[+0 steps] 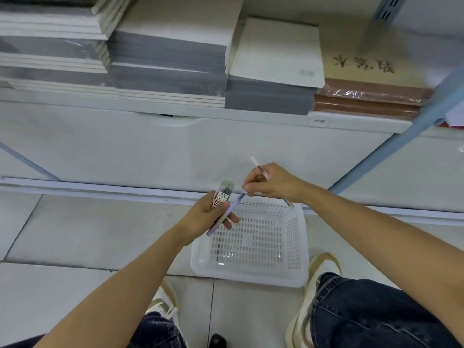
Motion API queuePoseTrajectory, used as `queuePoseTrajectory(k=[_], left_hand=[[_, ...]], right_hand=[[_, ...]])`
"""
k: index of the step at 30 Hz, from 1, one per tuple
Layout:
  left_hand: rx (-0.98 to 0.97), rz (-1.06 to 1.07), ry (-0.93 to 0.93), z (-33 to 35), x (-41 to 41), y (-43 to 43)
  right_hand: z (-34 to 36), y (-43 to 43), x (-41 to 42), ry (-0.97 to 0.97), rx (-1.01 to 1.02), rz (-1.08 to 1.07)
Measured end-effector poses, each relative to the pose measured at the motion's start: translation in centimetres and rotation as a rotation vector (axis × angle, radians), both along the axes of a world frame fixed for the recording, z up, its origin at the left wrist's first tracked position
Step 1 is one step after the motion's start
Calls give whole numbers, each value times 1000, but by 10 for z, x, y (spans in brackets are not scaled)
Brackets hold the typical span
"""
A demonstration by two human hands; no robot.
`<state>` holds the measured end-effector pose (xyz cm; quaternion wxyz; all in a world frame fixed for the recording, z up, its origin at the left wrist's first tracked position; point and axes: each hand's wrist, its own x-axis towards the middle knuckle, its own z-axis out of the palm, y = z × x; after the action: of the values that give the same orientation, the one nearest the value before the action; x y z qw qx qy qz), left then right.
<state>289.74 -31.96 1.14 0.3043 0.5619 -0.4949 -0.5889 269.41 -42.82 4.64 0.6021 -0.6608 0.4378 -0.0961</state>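
A white plastic basket (251,278) with slotted walls sits on the pale tiled floor (75,234), just in front of a white shelf (351,123). On the shelf lie stacks of grey-edged notebooks (165,79), a white-topped stack (276,54) beside them, and a brown wrapped stack (364,99) at the right end. A small label (318,121) sits on the shelf edge, near a blue post (411,126).

One purple pen (238,200), one pink pen (261,170), one lead tube (223,193), one basket (251,278).
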Motion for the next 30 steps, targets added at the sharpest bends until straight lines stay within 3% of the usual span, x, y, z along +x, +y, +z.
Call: queuePoseTrajectory(k=[8,10,15,19,30], left_hand=[[-135,312,188,91,-7,-5],[-187,358,204,114,-13,-4],[-303,344,215,165,-35,2],[-388,328,135,197,-44,3],[-607,319,146,286,-38,-20]], right_hand=[[95,11,16,-358,-67,-278],[116,17,20,-365,-143,-323],[163,32,27,-266,-368,-380],[197,39,24,-429,-333,-385],[292,31,1,-693,-618,-450]])
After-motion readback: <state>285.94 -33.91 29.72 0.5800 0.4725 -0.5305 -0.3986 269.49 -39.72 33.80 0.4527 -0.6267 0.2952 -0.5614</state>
